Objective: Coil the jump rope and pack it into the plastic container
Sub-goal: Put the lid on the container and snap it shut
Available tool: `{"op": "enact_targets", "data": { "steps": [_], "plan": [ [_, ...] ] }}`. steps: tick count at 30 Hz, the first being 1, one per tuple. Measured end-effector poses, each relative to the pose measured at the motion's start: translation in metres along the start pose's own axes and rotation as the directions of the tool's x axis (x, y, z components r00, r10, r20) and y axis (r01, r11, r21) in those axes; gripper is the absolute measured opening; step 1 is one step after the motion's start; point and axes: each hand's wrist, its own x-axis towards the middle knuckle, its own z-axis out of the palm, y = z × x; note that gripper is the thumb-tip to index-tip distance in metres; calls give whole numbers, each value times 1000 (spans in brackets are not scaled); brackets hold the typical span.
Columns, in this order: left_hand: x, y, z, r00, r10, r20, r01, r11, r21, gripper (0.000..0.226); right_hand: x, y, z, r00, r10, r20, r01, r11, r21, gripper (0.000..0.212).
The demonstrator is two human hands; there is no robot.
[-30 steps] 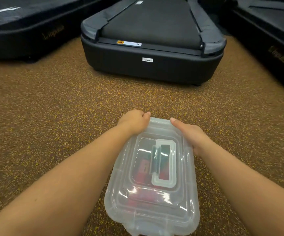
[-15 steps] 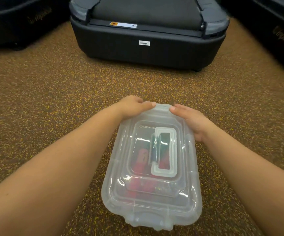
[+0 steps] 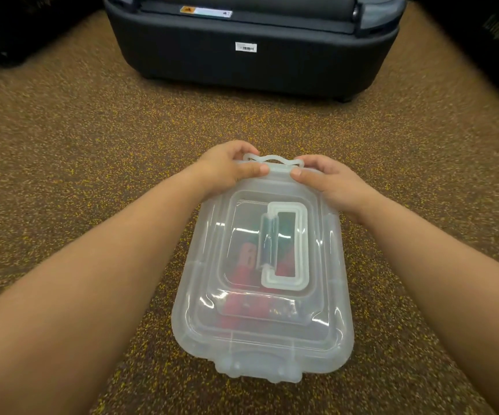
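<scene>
— While the far latch (image 3: 273, 159) is pinched by the left hand (image 3: 227, 169) and right hand (image 3: 327, 181), where is the jump rope (image 3: 242, 271) kept?

— Inside the lidded plastic container (image 3: 336, 295); the latch should be pressed evenly.

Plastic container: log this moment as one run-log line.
lid on plastic container | jump rope inside, red parts visible | left hand and right hand grip far-end latch | container on speckled floor
</scene>
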Motion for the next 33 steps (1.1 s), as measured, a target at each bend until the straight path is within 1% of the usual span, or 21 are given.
{"op": "enact_targets", "data": {
  "steps": [5,11,12,15,18,20,21,23,25,27,29,31,33],
  "plan": [
    [-2,1,1,999,28,-25,-27,999,28,35,1,-1,0,1000,-9,7,9,1000,-8,35],
    [-2,-1,1,998,46,-52,-44,998,46,35,-1,-5,0,1000,-1,-16,0,999,-49,37],
    [-2,-1,1,997,47,-62,-44,998,49,35,-2,-5,1,1000,-7,-25,5,998,-67,36],
    [-2,-3,4,988,77,-136,-66,994,85,31,-4,-7,3,994,-63,-91,42,976,-214,32],
    [-5,-2,6,981,87,-172,-67,991,120,34,-7,-9,7,981,-77,-176,27,962,-272,38],
    [-11,0,5,977,121,-173,-83,973,214,38,-15,-11,11,964,-103,-245,23,951,-309,42],
    [-16,1,5,972,168,-162,-116,951,287,39,-19,-12,13,956,-118,-270,23,944,-330,43],
    [-31,0,3,956,275,-98,-209,879,428,39,-33,-11,17,947,-118,-299,5,935,-354,42],
    [-55,-9,2,943,334,-12,-276,801,532,41,-53,-4,19,945,-100,-310,-5,947,-321,46],
    [-89,-21,3,927,370,62,-336,743,578,51,-79,6,23,948,-95,-305,14,966,-257,53],
    [-128,-31,5,919,371,134,-372,700,610,65,-110,18,33,954,-50,-297,6,989,-146,57],
    [-164,-36,9,921,331,206,-380,647,660,67,-140,27,48,955,24,-296,-24,1000,3,56],
    [-191,-40,16,900,341,270,-426,569,703,71,-170,34,65,947,69,-315,-29,991,127,54]
  ]
}}
